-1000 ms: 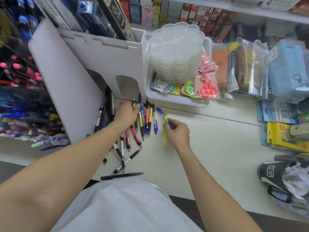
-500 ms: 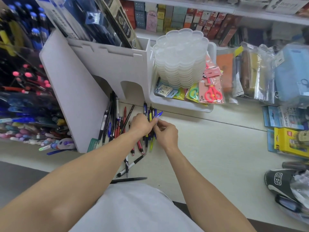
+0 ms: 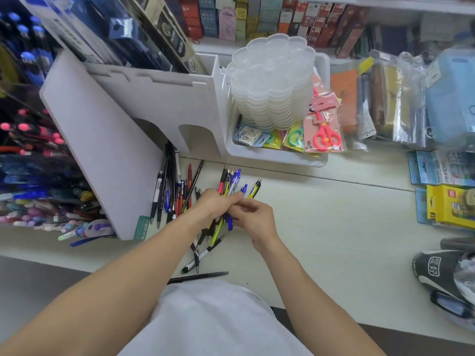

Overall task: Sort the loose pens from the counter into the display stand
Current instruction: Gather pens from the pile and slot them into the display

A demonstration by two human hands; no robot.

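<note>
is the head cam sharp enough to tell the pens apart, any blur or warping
Head view: the bunch of pens gripped by the left hand is sharp enough to show colours. The right hand is crisp too. Wide-angle bending curves the counter edge, and the display stand pens at left smear softly.

Both hands are meeting over the loose pens on the counter (image 3: 334, 227). The left hand (image 3: 216, 204) is gripping a fanned bundle of pens (image 3: 231, 183), and the right hand (image 3: 254, 217) is touching the same bundle from the side. More pens (image 3: 174, 186) are lying beside the white display stand (image 3: 108, 140), and a black pen (image 3: 198, 276) is lying near the counter's edge.
</note>
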